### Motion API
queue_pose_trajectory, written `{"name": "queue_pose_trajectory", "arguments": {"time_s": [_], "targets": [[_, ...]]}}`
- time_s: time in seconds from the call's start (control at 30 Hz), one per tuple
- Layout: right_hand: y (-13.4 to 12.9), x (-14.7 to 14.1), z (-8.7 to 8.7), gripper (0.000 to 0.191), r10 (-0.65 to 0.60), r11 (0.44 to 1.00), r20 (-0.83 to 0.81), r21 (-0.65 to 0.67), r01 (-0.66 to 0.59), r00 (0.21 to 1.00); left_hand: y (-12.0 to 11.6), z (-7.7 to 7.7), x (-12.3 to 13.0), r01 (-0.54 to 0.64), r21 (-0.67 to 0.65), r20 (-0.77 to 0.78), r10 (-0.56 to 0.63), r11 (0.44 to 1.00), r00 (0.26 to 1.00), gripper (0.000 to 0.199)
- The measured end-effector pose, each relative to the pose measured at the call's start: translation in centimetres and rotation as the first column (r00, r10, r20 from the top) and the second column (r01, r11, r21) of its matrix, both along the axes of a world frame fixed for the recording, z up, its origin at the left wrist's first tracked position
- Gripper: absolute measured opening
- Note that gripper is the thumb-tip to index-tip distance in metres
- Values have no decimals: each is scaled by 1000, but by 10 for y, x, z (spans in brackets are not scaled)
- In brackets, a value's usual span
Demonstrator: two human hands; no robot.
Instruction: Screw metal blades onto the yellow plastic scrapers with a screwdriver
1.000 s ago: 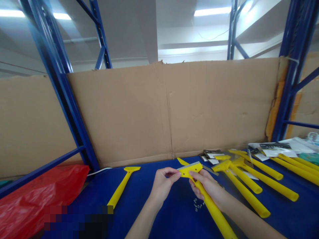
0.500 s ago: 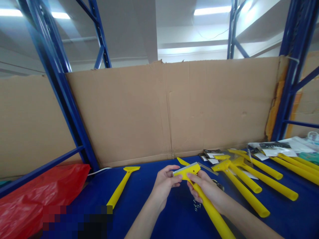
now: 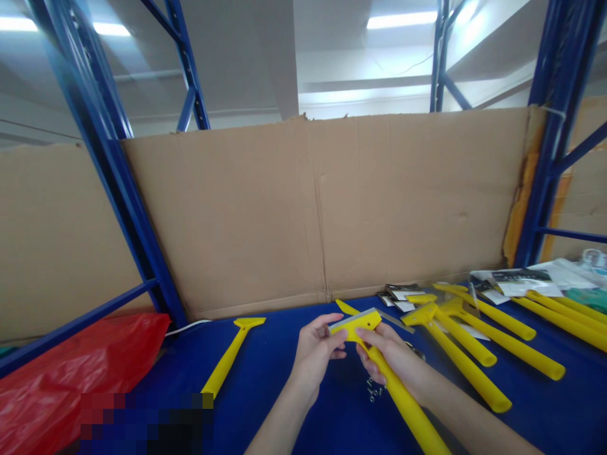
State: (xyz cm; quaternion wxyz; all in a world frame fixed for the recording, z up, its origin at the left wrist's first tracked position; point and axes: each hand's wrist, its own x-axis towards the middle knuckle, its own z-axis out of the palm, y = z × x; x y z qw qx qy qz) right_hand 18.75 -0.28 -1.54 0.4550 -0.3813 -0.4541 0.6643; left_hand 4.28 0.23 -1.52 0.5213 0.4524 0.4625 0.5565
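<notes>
In front of me a yellow scraper [image 3: 408, 404] is held at a slant, its wide head up and its long handle running down to the lower right. A strip of grey metal blade [image 3: 356, 318] shows along the head's top edge. My left hand [image 3: 313, 349] is closed on the left end of the head, thumb pressed on its face. My right hand [image 3: 394, 351] wraps the neck, with its thumb on the head's right part. Below the hands lie several small screws and nuts [image 3: 371, 390]. Behind the head, part of another yellow piece [image 3: 347, 307] shows.
On the blue tabletop [image 3: 265, 385], one yellow scraper [image 3: 227, 360] lies at left and several yellow scrapers [image 3: 469, 373] at right. Loose metal blades [image 3: 397, 322] and packets [image 3: 403, 294] lie near the cardboard wall [image 3: 237, 221]. A red plastic bag [image 3: 109, 354] sits at left.
The whole view has shifted very slightly. Both hands keep the same hold on the scraper.
</notes>
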Motion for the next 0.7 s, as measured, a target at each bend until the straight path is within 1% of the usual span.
{"name": "queue_pose_trajectory", "arguments": {"time_s": [0.03, 0.1, 0.17, 0.23, 0.3, 0.4, 0.47, 0.5, 0.53, 0.57, 0.63, 0.7], "targets": [[0, 0, 0, 23, 2, 1000, -11, -7, -2, 1000, 1, -2, 0, -10, 49, -48, 13, 999, 999, 37], [1, 1, 1, 24, 11, 1000, -36, -10, -11, 999, 2, -6, 0, -30, 221, -186, 72, 975, 980, 24], [2, 1, 1, 23, 13, 1000, -67, -18, -14, 998, 2, -9, -2, -15, 414, -322, 162, 910, 933, 11], [3, 2, 2, 22, 2, 999, -102, -47, -7, 995, 1, -11, -5, 35, 539, -427, 238, 841, 872, 13], [6, 4, 2, 21, 20, 997, -113, -67, -28, 993, -1, -11, -10, 108, 613, -523, 300, 783, 798, 17], [14, 8, 0, 25, 114, 992, -39, -57, -116, 993, -4, -11, -18, 269, 661, -667, 385, 700, 638, 25], [19, 10, -2, 31, 154, 986, 18, -63, -152, 988, -5, -11, -22, 356, 652, -727, 421, 669, 542, 29], [21, 12, -3, 33, 159, 985, 32, -69, -157, 987, -5, -12, -24, 382, 647, -742, 431, 660, 513, 30], [22, 12, -4, 34, 163, 984, 39, -75, -160, 986, -5, -12, -25, 396, 646, -748, 437, 653, 499, 32], [23, 13, -5, 34, 163, 984, 44, -77, -159, 986, -4, -13, -25, 402, 649, -746, 438, 645, 501, 33], [24, 13, -7, 34, 163, 984, 51, -79, -159, 985, -5, -15, -26, 392, 664, -727, 429, 637, 536, 35], [24, 13, -8, 35, 166, 983, 55, -84, -161, 985, -5, -17, -25, 367, 672, -707, 410, 644, 577, 35]]}}
